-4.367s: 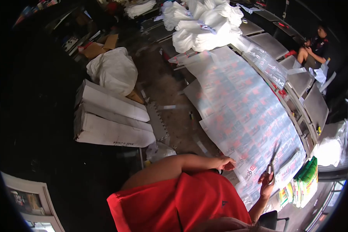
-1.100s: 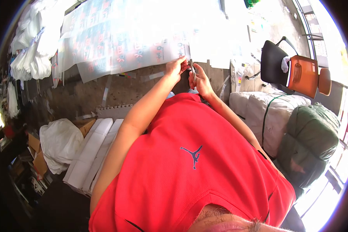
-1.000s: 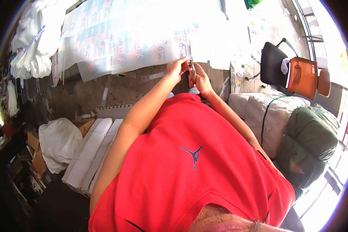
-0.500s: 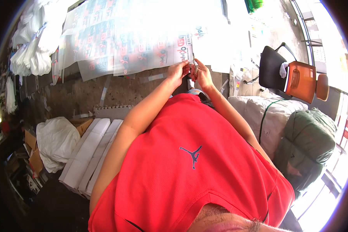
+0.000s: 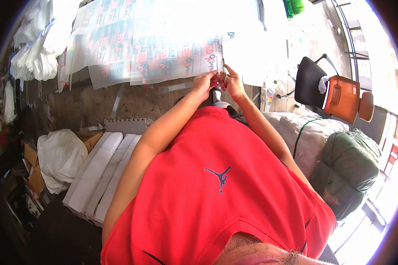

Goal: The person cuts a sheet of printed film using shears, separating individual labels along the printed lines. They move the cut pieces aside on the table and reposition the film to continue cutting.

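Note:
A translucent sheet (image 5: 163, 57) printed with red and dark lettering lies over the bright table, its near edge hanging towards me. My left hand (image 5: 204, 84) is closed in a pinch at the sheet's near right edge, by the printed words. Beside it, my right hand (image 5: 234, 84) is closed around a pair of scissors (image 5: 223, 78) with reddish handles. The blades point away from me along the printed sheet's right side; glare and fingers hide part of them. The two hands are close together in front of my red shirt.
White bundles (image 5: 37, 62) hang at the upper left. Long white stacks (image 5: 97, 170) and a white sack (image 5: 62, 159) sit at the lower left. On the right are an orange and black chair (image 5: 342, 99), a white bale (image 5: 307, 137) and a dark green bale (image 5: 349, 161).
Both hands stay at the sheet's edge, with small finger shifts. The printed lettering beside the scissors sits slightly lower and farther right, and the view has shifted a little.

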`<action>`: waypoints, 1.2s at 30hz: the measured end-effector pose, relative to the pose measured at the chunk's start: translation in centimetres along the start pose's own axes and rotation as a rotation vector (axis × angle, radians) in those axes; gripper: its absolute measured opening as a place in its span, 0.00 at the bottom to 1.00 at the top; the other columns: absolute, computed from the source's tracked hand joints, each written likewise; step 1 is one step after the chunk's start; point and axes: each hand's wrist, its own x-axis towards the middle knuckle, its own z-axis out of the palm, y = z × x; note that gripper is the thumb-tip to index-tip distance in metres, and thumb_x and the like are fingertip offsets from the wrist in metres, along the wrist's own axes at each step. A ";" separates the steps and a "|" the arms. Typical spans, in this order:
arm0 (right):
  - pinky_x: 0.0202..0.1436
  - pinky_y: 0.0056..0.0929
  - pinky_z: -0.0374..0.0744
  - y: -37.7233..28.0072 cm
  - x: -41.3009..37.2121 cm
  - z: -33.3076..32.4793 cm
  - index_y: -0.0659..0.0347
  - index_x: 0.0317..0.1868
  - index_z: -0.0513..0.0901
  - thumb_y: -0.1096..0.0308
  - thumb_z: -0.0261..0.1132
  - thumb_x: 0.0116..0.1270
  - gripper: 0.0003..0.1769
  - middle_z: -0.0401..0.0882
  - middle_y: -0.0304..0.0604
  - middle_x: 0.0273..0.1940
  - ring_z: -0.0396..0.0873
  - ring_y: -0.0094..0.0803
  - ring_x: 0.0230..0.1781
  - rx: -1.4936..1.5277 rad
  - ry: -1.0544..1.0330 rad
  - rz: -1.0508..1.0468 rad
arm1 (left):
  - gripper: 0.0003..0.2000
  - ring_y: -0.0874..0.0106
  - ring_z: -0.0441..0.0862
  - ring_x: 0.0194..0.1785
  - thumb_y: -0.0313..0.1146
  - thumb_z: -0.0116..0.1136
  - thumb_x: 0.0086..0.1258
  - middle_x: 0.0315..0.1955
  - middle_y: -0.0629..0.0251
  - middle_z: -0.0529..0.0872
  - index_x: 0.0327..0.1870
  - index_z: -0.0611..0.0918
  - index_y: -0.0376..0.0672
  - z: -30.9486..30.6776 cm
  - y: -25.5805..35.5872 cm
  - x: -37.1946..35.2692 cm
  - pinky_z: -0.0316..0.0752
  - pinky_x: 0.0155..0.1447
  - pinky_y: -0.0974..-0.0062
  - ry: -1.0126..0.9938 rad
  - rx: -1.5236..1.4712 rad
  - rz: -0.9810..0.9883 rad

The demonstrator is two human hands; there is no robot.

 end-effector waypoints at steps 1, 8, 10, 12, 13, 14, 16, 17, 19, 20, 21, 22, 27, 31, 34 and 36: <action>0.22 0.22 0.72 0.0 0.0 0.0 0.68 0.73 0.51 0.77 0.46 0.60 0.37 0.71 0.38 0.23 0.69 0.24 0.18 -0.002 -0.003 0.002 | 0.06 0.75 0.80 0.25 0.31 0.61 0.64 0.26 0.64 0.84 0.33 0.83 0.38 0.0 0.1 -0.1 0.71 0.29 0.78 0.002 -0.003 0.001; 0.22 0.22 0.69 -1.6 0.7 0.5 0.68 0.72 0.52 0.69 0.53 0.65 0.36 0.69 0.36 0.23 0.67 0.22 0.19 -0.012 0.023 0.037 | 0.05 0.79 0.78 0.28 0.32 0.60 0.65 0.27 0.68 0.84 0.34 0.83 0.40 -0.4 -0.1 0.1 0.72 0.34 0.81 -0.034 -0.007 -0.017; 0.22 0.22 0.68 -1.7 0.9 0.4 0.70 0.72 0.52 0.60 0.60 0.69 0.39 0.68 0.36 0.23 0.66 0.21 0.19 -0.019 0.028 0.031 | 0.05 0.78 0.78 0.25 0.30 0.60 0.64 0.25 0.66 0.84 0.33 0.83 0.38 -0.2 -0.1 0.0 0.70 0.30 0.81 -0.017 -0.043 -0.006; 0.18 0.22 0.68 -1.5 1.2 0.2 0.65 0.73 0.52 0.63 0.60 0.69 0.38 0.69 0.37 0.23 0.67 0.21 0.17 0.011 0.008 0.032 | 0.05 0.79 0.77 0.25 0.30 0.60 0.64 0.25 0.67 0.84 0.33 0.83 0.39 -0.1 0.0 -0.1 0.70 0.30 0.82 -0.030 -0.049 0.004; 0.18 0.22 0.68 -1.2 1.3 0.2 0.65 0.73 0.52 0.63 0.60 0.69 0.38 0.69 0.37 0.23 0.67 0.21 0.17 0.008 0.009 0.032 | 0.05 0.79 0.77 0.25 0.30 0.60 0.64 0.25 0.67 0.84 0.33 0.83 0.39 0.0 0.1 -0.1 0.70 0.30 0.82 -0.032 -0.051 0.004; 0.20 0.22 0.68 -1.0 1.4 0.2 0.67 0.72 0.52 0.58 0.61 0.68 0.40 0.67 0.36 0.23 0.66 0.21 0.18 -0.007 0.011 0.009 | 0.04 0.79 0.77 0.25 0.30 0.60 0.64 0.25 0.67 0.83 0.33 0.83 0.39 0.0 0.2 -0.1 0.70 0.30 0.82 -0.032 -0.054 -0.003; 0.23 0.22 0.68 -1.0 1.5 0.3 0.69 0.72 0.52 0.54 0.62 0.68 0.43 0.66 0.35 0.22 0.65 0.21 0.19 -0.021 0.011 -0.015 | 0.04 0.80 0.77 0.24 0.30 0.60 0.64 0.25 0.68 0.83 0.33 0.83 0.39 0.0 0.4 -0.1 0.70 0.30 0.82 -0.031 -0.057 -0.008; 0.22 0.22 0.68 -1.1 1.6 0.4 0.69 0.72 0.52 0.54 0.62 0.68 0.43 0.66 0.35 0.22 0.65 0.21 0.19 -0.013 0.015 -0.008 | 0.05 0.79 0.77 0.25 0.30 0.60 0.64 0.25 0.68 0.83 0.33 0.83 0.39 -0.1 0.5 -0.1 0.70 0.31 0.82 -0.040 -0.053 -0.005; 0.22 0.23 0.68 -1.7 1.6 0.6 0.69 0.72 0.52 0.54 0.62 0.68 0.43 0.67 0.35 0.22 0.65 0.21 0.19 -0.004 0.021 -0.002 | 0.05 0.79 0.77 0.25 0.31 0.61 0.64 0.25 0.68 0.83 0.33 0.83 0.39 -0.2 0.4 0.0 0.70 0.31 0.82 -0.051 -0.048 -0.002; 0.22 0.23 0.68 -2.1 1.8 0.8 0.69 0.72 0.52 0.58 0.61 0.68 0.41 0.67 0.36 0.22 0.65 0.21 0.18 -0.019 0.024 -0.001 | 0.05 0.79 0.77 0.26 0.31 0.61 0.64 0.25 0.68 0.83 0.33 0.83 0.39 -0.3 0.3 0.0 0.70 0.32 0.81 -0.041 -0.038 -0.010; 0.22 0.23 0.68 -2.4 1.9 0.9 0.69 0.72 0.52 0.62 0.61 0.69 0.39 0.68 0.36 0.22 0.66 0.21 0.18 -0.034 0.028 0.000 | 0.06 0.79 0.77 0.27 0.32 0.61 0.64 0.26 0.67 0.83 0.33 0.83 0.39 -0.3 0.3 -0.1 0.71 0.32 0.81 -0.031 -0.028 -0.018; 0.22 0.23 0.68 -2.7 1.9 1.0 0.69 0.72 0.52 0.62 0.61 0.69 0.39 0.68 0.36 0.22 0.66 0.21 0.18 -0.032 0.030 -0.003 | 0.06 0.79 0.77 0.27 0.32 0.61 0.64 0.26 0.67 0.83 0.33 0.83 0.39 -0.3 0.3 -0.1 0.71 0.32 0.81 -0.033 -0.025 -0.018; 0.22 0.22 0.68 -1.8 2.7 0.8 0.70 0.71 0.54 0.62 0.60 0.69 0.37 0.68 0.35 0.20 0.65 0.21 0.18 -0.052 0.053 -0.062 | 0.06 0.79 0.77 0.27 0.32 0.62 0.63 0.26 0.68 0.83 0.33 0.83 0.40 -0.2 0.5 -0.2 0.72 0.34 0.80 -0.016 -0.026 -0.029; 0.22 0.21 0.67 -1.6 3.6 0.3 0.70 0.71 0.55 0.61 0.61 0.69 0.37 0.68 0.34 0.20 0.64 0.20 0.18 -0.030 0.041 -0.048 | 0.05 0.78 0.76 0.28 0.32 0.63 0.63 0.26 0.68 0.83 0.33 0.83 0.41 -0.2 0.9 -0.3 0.72 0.35 0.80 -0.035 -0.026 -0.023; 0.21 0.21 0.66 -2.2 4.4 0.3 0.70 0.70 0.57 0.69 0.58 0.66 0.34 0.68 0.33 0.21 0.63 0.19 0.18 -0.050 0.058 -0.047 | 0.06 0.78 0.77 0.28 0.32 0.64 0.62 0.26 0.67 0.82 0.33 0.82 0.41 -0.1 0.9 -0.5 0.72 0.36 0.80 -0.006 -0.010 -0.048; 0.21 0.21 0.64 -2.7 4.6 0.2 0.70 0.70 0.58 0.70 0.57 0.65 0.34 0.67 0.32 0.20 0.62 0.18 0.18 -0.094 0.045 -0.067 | 0.06 0.78 0.77 0.29 0.32 0.64 0.62 0.26 0.67 0.82 0.34 0.82 0.41 0.0 0.9 -0.6 0.72 0.37 0.80 -0.011 -0.019 -0.052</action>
